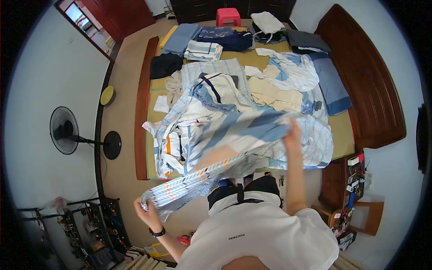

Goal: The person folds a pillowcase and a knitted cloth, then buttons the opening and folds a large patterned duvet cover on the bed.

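Note:
My left hand (148, 215), with a dark watch on its wrist, grips the near left end of a large patterned cloth (191, 185), perhaps bedding. White, blue, orange and black markings run along this edge. Up at the right, my right hand (291, 129) is closed on a blue-and-white striped part, blurred by motion. Between both hands the cloth stretches slantwise over the bed's near edge. I cannot tell whether its two patterns are the two sides of one piece. Under and beyond it lie a heap of white and blue clothes (213, 92) and a pale patterned sheet (310, 135).
Folded clothes (225, 38) and a blue pillow (330, 85) lie on the bed (342, 139). A standing fan (65, 130) and a yellow bowl (108, 96) are at the left. Black racks (85, 229) stand front left, a cluttered wooden desk (335, 180) right, a pink stool (228, 17) behind.

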Demonstrator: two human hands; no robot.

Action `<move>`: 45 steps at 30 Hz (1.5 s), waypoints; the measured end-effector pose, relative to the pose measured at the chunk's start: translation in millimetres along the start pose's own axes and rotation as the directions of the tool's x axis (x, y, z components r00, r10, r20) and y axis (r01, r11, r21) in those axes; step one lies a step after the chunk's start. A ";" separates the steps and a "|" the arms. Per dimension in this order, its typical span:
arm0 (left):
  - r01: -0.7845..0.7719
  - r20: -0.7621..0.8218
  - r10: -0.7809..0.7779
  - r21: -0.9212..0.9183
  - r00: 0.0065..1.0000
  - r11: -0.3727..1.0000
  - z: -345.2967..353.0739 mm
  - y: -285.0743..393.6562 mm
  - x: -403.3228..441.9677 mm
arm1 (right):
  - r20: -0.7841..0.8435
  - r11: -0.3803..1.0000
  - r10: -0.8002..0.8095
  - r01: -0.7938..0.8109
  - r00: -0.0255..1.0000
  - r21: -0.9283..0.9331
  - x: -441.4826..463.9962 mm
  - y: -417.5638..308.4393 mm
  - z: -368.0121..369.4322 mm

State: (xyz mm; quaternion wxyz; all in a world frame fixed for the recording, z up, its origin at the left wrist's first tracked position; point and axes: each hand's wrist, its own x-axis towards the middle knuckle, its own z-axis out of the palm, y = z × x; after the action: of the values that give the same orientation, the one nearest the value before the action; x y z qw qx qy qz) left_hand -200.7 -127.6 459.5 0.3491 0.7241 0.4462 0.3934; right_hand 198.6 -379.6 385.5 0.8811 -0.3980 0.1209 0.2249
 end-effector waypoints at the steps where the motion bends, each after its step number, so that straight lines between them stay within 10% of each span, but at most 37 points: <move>1: 0.055 0.080 -0.050 -0.063 0.996 0.997 6.0 -3.2 -4.0 | 0.049 0.990 -0.134 0.132 0.990 0.043 -26.3 -42.3 12.5; 5: 0.194 0.465 -0.098 -0.162 0.880 0.968 41.0 -14.6 -17.6 | 0.023 0.850 -0.481 0.460 0.876 0.257 -122.6 -144.5 7.2; 7: 0.000 0.600 0.007 -0.012 0.800 1.000 58.8 5.7 -13.2 | 0.119 0.786 -0.600 0.556 0.791 0.269 -152.6 -160.0 -13.4; 11: -0.223 0.484 0.236 -0.085 0.843 0.971 75.1 6.8 1.2 | 0.418 0.767 -0.636 0.590 0.649 0.252 -182.9 -143.8 -32.7; 15: -0.189 0.086 0.284 -0.562 0.955 0.805 91.9 19.0 33.6 | 0.836 0.902 -0.320 0.415 0.446 0.123 -179.9 -87.6 -16.7; 18: -0.232 0.229 0.468 -0.637 0.854 0.735 120.5 68.3 34.5 | 0.966 0.949 0.139 0.249 0.219 -0.193 -172.6 -34.3 37.3; 19: -0.161 0.384 0.477 -0.621 0.791 0.767 133.1 73.4 27.2 | 0.940 0.924 0.313 0.184 0.136 -0.334 -172.6 -22.6 59.0; 21: -0.070 0.680 0.690 -0.698 0.249 0.713 168.6 109.9 13.6 | 0.881 0.868 0.469 0.153 0.057 -0.472 -174.7 -7.4 92.1; 24: 0.324 0.630 0.681 -0.600 -0.372 0.732 216.3 116.9 -44.7 | 0.700 0.712 0.700 0.073 -0.138 -0.698 -180.6 -4.3 104.9; 26: 0.401 0.611 0.637 -0.495 -0.471 0.771 231.3 92.6 -73.5 | 0.635 0.654 0.741 0.020 -0.219 -0.756 -183.5 -5.6 102.4; 29: 0.426 0.613 0.553 -0.358 -0.564 0.831 235.0 87.4 -81.0 | 0.669 0.673 0.736 0.004 -0.107 -0.740 -184.8 -5.5 87.3; 37: -0.267 0.843 0.302 -0.447 -0.446 0.854 274.7 10.8 -67.2 | 0.787 0.791 0.606 0.016 0.110 -0.611 -186.8 -30.4 60.5; 45: -0.005 0.620 0.358 -0.504 -0.698 0.863 324.7 11.9 -117.9 | 0.687 0.694 0.720 -0.072 0.103 -0.717 -190.3 -29.6 56.1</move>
State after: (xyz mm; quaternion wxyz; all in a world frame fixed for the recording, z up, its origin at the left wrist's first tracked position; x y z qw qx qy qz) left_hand 55.4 -290.5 294.3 0.5048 0.6951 -0.3567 -0.3672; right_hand 49.6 -411.6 515.9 0.5131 -0.3406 -0.3963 0.6809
